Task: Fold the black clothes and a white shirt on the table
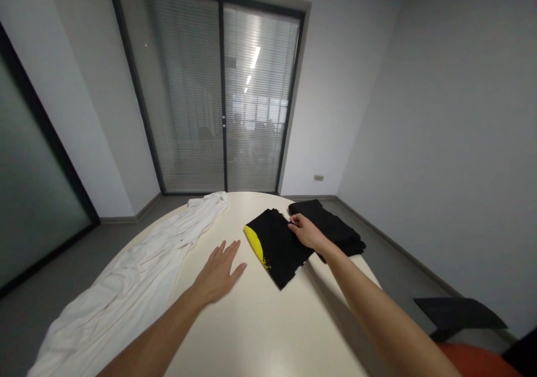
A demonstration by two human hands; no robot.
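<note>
Black-and-yellow cloth [279,248]: on the far part of the table between the two hands, its corner pointing toward the wearer, its yellow patch along the left edge; the squared outline suggests it is folded, which would keep it compact.
Right hand [308,232]: at the cloth's far right side, thumb and fingertips together and seemingly clamped on that edge, a hold that probably gives control of one side without covering the middle; whether that edge is off the table I cannot tell.
Left hand [217,273]: palm down just beside the cloth, fingers a little apart, gripping nothing; perhaps placed there to be near the yellow edge. Whether it rests on the table or hovers, I cannot tell.
Black fabric pile [335,226]: just beyond the right hand at the table's far right edge, apparently folded, likely set aside to leave working room.
White garment [142,276]: stretched loosely along the left edge, rumpled, apart from the black pieces.
Table [260,332]: pale, rounded, bearing all the fabric.
Chair [461,314]: at lower right, off the table.
</note>
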